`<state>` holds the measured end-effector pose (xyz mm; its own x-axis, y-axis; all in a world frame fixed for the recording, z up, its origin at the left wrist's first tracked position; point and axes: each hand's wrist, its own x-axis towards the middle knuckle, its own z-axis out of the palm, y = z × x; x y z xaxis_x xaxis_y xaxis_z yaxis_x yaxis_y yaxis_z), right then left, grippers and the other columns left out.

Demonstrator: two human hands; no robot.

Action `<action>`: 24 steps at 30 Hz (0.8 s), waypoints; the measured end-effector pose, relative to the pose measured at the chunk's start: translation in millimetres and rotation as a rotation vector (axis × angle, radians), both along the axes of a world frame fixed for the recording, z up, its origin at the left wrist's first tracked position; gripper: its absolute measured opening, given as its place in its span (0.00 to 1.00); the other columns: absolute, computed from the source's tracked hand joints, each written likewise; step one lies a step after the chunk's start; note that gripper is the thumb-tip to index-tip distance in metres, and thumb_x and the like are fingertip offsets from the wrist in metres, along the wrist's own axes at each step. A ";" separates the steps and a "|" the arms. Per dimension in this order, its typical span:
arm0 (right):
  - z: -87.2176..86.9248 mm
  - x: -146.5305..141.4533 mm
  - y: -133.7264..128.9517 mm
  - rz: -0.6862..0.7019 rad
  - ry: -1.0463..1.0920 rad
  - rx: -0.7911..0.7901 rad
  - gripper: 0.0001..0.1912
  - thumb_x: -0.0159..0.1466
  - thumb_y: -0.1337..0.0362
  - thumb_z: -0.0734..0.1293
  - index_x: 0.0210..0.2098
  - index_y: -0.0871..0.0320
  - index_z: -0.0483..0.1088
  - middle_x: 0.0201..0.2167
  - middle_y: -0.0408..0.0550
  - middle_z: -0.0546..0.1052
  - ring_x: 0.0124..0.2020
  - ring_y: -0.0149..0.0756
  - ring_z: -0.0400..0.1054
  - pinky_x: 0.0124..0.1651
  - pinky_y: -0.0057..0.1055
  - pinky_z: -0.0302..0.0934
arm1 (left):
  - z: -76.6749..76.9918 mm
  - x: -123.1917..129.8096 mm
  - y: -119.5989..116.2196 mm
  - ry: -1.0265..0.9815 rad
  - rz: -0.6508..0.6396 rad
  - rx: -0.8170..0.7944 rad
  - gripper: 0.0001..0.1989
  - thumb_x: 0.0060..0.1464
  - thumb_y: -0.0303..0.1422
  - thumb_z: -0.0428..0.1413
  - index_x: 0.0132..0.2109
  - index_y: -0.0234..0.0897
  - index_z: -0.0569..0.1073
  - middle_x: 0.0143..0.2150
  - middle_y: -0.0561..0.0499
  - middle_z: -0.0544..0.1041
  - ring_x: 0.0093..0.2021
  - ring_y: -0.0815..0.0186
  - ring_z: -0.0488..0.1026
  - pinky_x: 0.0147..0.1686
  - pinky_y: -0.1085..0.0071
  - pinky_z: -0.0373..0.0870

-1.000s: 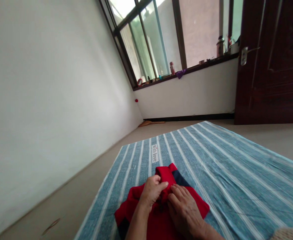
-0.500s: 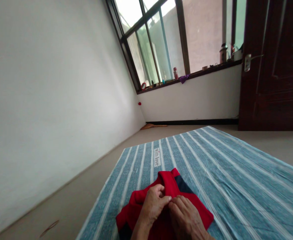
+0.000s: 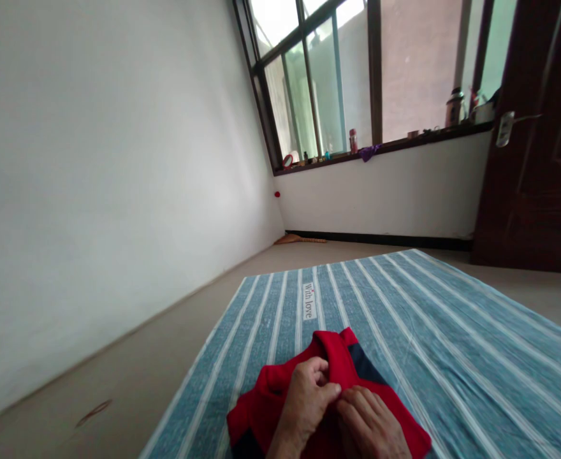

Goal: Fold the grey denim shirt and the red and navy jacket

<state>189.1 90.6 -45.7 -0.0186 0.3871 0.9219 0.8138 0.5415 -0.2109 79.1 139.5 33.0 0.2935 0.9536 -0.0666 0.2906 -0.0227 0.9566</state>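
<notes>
A red garment with dark navy patches [image 3: 271,382] lies bunched near the bottom centre, on a blue sheet with white stripes [image 3: 380,299]. My left hand [image 3: 306,395] is closed on the red cloth near its middle, thumb and fingers bent together. Right beside it, my right hand [image 3: 369,417] has its fingers curled down onto the same cloth. The fingertips of the right hand are partly hidden in the fabric. Part of the garment lies under both hands and wrists.
A white wall [image 3: 118,159] rises at the left. Bottles and a purple cloth [image 3: 369,152] sit on the windowsill at the back. A dark red door [image 3: 539,191] stands at the right. A broom [image 3: 294,239] lies on the floor by the corner.
The view has tilted and shifted, so the room and sheet appear slightly displaced. Both hands remain at the same place on the garment, with little change in their grip.
</notes>
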 end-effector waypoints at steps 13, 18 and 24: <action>9.2 11.5 -6.5 0.010 -0.107 0.003 0.12 0.66 0.71 0.54 0.37 0.57 0.68 0.30 0.47 0.76 0.33 0.36 0.72 0.37 0.30 0.66 | -3.2 2.5 -1.3 0.001 0.076 -0.015 0.07 0.35 0.25 0.54 0.28 0.33 0.70 0.19 0.57 0.66 0.21 0.71 0.60 0.22 0.74 0.53; 16.4 15.5 -6.9 0.021 -0.163 0.029 0.10 0.65 0.71 0.56 0.37 0.58 0.68 0.29 0.47 0.76 0.31 0.35 0.72 0.36 0.28 0.67 | -7.0 1.8 0.1 0.014 0.083 -0.003 0.08 0.36 0.24 0.55 0.30 0.33 0.70 0.19 0.58 0.64 0.21 0.72 0.58 0.22 0.75 0.52; 12.5 17.0 -8.1 0.037 -0.182 -0.012 0.10 0.65 0.71 0.56 0.37 0.58 0.68 0.29 0.48 0.76 0.32 0.35 0.72 0.36 0.29 0.67 | -3.8 -2.5 -1.3 0.006 0.022 -0.036 0.08 0.37 0.24 0.56 0.30 0.33 0.69 0.20 0.58 0.66 0.22 0.72 0.59 0.23 0.75 0.53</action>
